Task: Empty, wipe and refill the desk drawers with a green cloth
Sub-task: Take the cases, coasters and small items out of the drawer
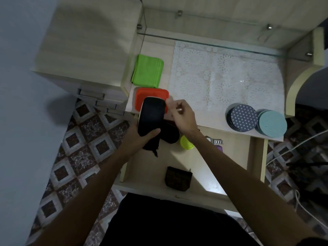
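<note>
Black oblong hard case gripped in my left hand, long axis toward desk; right hand fingers curled beside it, contents unclear.

Both hands raised, fingers curled

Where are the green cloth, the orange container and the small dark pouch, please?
green cloth (pixel 147 71): head view, middle of its folded top.
orange container (pixel 140 96): head view, bare left part.
small dark pouch (pixel 177 178): head view, its centre.
</note>
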